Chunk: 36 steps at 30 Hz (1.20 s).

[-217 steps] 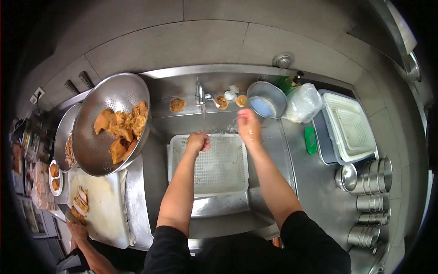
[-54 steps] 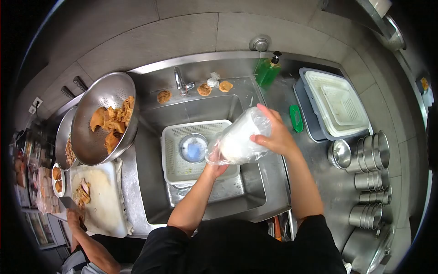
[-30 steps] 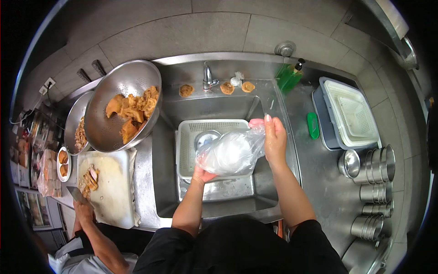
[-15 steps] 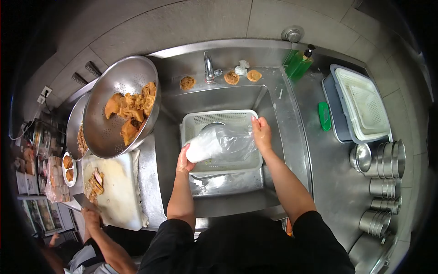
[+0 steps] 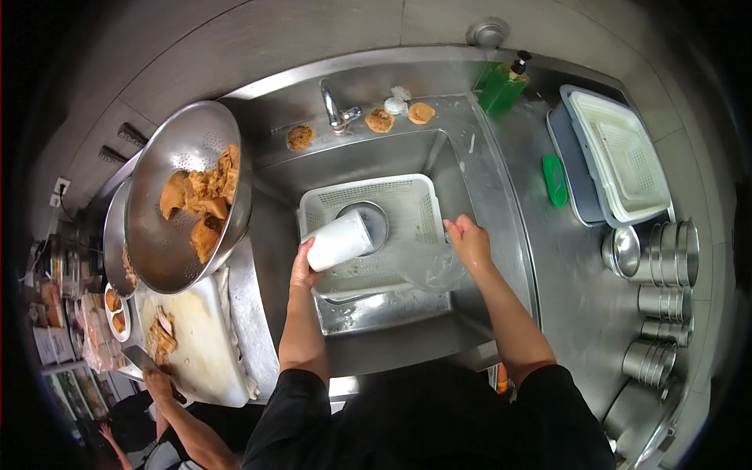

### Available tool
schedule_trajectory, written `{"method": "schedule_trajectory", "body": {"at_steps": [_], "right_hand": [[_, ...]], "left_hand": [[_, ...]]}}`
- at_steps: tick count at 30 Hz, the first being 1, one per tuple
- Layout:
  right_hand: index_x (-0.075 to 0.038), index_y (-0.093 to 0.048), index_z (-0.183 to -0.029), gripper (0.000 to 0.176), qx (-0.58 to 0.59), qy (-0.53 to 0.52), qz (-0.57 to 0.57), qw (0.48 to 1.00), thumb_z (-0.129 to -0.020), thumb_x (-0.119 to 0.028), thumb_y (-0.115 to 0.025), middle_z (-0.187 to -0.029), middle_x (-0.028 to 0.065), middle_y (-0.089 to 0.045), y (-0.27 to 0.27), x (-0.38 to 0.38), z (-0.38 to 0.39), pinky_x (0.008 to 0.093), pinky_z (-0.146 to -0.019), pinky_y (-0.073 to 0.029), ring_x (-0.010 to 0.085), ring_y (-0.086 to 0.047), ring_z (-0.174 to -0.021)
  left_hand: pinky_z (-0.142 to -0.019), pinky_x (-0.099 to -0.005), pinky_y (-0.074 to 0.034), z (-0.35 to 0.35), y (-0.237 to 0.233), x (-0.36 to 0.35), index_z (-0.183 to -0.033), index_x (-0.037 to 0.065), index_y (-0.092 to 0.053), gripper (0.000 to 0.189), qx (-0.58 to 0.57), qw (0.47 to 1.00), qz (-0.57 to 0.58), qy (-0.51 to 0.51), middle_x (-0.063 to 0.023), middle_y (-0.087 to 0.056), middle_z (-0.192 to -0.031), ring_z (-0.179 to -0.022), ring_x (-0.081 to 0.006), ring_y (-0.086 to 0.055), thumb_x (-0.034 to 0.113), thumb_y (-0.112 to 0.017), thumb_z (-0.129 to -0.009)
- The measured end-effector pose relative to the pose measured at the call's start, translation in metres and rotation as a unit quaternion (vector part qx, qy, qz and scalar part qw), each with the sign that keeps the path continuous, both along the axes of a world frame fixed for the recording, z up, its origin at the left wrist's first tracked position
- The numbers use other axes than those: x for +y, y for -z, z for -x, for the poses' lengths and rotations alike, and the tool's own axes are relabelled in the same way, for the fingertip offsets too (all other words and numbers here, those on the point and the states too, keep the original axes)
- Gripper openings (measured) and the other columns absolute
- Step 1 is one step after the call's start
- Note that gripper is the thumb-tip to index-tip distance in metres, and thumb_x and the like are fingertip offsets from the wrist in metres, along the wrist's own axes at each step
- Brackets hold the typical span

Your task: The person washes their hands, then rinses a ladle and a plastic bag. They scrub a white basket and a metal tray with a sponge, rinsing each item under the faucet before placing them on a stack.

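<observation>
Cutting board [image 5: 207, 352]: at its left edge a co-worker's hand [image 5: 159, 384] grips a knife [image 5: 141, 359] near some sliced meat [image 5: 162, 337].
Colander [image 5: 157, 243]: tilted, brown chunks [image 5: 204, 196] inside.
Left hand [image 5: 303, 265]: I see it partly curled, cupping the near end of a white cylinder [image 5: 335, 241].
White cylinder: slanted above a white basket [image 5: 411, 205] in the sink [image 5: 376, 351], its far end overlapping a metal bowl [image 5: 380, 227] there; I can't tell from here whether they touch.
Clear bag [image 5: 433, 270]: limp, across the basket's right side.
Right hand [image 5: 468, 241]: fingers drawn in narrow, pinching the bag.
Counter [image 5: 521, 235]: a green case [image 5: 554, 181] beside stacked trays [image 5: 619, 157].
</observation>
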State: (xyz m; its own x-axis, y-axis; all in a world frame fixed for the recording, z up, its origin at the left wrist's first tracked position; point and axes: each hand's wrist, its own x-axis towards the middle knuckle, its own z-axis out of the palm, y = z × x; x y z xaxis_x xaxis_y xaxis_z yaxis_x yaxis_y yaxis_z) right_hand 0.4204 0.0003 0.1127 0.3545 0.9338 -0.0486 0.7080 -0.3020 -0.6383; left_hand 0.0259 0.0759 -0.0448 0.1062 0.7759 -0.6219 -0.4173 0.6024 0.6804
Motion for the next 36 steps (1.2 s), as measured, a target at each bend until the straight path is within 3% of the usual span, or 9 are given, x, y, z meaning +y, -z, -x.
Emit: {"method": "schedule_trajectory", "body": {"at_steps": [7, 12, 19, 22, 24, 28, 36], "right_hand": [[-0.006, -0.056, -0.081, 0.036, 0.012, -0.056, 0.075, 0.996, -0.092, -0.039, -0.062, -0.071, 0.0166, -0.064, 0.001, -0.017, -0.001, 0.0504, -0.068, -0.048, 0.0409, -0.062, -0.071], [-0.005, -0.056, -0.082, 0.035, 0.019, -0.065, 0.08, 0.995, -0.092, -0.038, -0.062, -0.072, 0.0173, -0.064, 0.002, -0.021, 0.0, 0.0503, -0.068, -0.047, 0.0415, -0.062, -0.072], [-0.004, -0.055, -0.078, 0.038, 0.038, -0.064, 0.077, 0.994, -0.092, -0.038, -0.063, -0.07, 0.0175, -0.063, -0.001, -0.019, 0.0, 0.049, -0.065, -0.047, 0.04, -0.061, -0.068], [-0.004, -0.053, -0.075, 0.04, 0.066, -0.044, 0.064, 0.995, -0.091, -0.039, -0.065, -0.066, 0.0153, -0.06, 0.002, -0.02, -0.001, 0.0451, -0.06, -0.045, 0.0345, -0.058, -0.061], [-0.004, -0.052, -0.074, 0.041, 0.082, -0.03, 0.055, 0.995, -0.091, -0.039, -0.066, -0.064, 0.0139, -0.058, 0.002, -0.021, -0.001, 0.0432, -0.059, -0.044, 0.0312, -0.054, -0.059], [-0.004, -0.048, -0.072, 0.043, 0.087, -0.004, 0.05, 0.995, -0.091, -0.038, -0.067, -0.059, 0.011, -0.052, -0.002, -0.02, 0.0, 0.0398, -0.055, -0.041, 0.0245, -0.046, -0.054], [-0.004, -0.047, -0.071, 0.044, 0.084, -0.01, 0.027, 0.996, -0.091, -0.038, -0.066, -0.059, 0.0108, -0.05, -0.027, -0.022, 0.007, 0.0402, -0.055, -0.04, 0.0244, -0.046, -0.054]], "left_hand": [[-0.054, -0.043, -0.056, -0.005, -0.006, 0.011, -0.132, 0.014, -0.049, 0.062, 0.04, 0.999, -0.016, 0.031, -0.0079, -0.065, -0.114, -0.094, -0.026, -0.067, 0.049, -0.067, -0.083], [-0.052, -0.0417, -0.056, -0.011, -0.011, 0.015, -0.134, 0.016, -0.046, 0.065, 0.101, 0.993, -0.038, 0.058, -0.0068, -0.062, -0.116, -0.094, -0.0263, -0.067, 0.05, -0.068, -0.082], [-0.05, -0.04, -0.055, -0.004, 0.003, 0.017, -0.133, 0.015, -0.047, 0.063, 0.093, 0.993, -0.035, 0.058, -0.008, -0.063, -0.115, -0.095, -0.0262, -0.067, 0.049, -0.066, -0.084], [-0.05, -0.0418, -0.055, 0.002, 0.009, 0.015, -0.132, 0.013, -0.05, 0.058, 0.029, 0.999, -0.014, 0.038, -0.0078, -0.066, -0.111, -0.09, -0.0261, -0.068, 0.046, -0.064, -0.086], [-0.056, -0.0483, -0.054, 0.002, 0.011, 0.011, -0.128, 0.014, -0.055, 0.06, -0.032, 0.999, 0.015, 0.019, -0.0093, -0.066, -0.117, -0.098, -0.0316, -0.067, 0.055, -0.058, -0.086], [-0.059, -0.0528, -0.053, -0.007, 0.017, 0.006, -0.129, 0.014, -0.056, 0.06, -0.064, 0.997, 0.031, -0.024, -0.0086, -0.066, -0.118, -0.1, -0.0339, -0.066, 0.056, -0.055, -0.086], [-0.061, -0.0547, -0.052, -0.042, 0.001, 0.002, -0.127, 0.018, -0.057, 0.058, -0.195, 0.979, 0.017, -0.062, -0.0068, -0.065, -0.121, -0.104, -0.0361, -0.064, 0.058, -0.049, -0.086]]}}
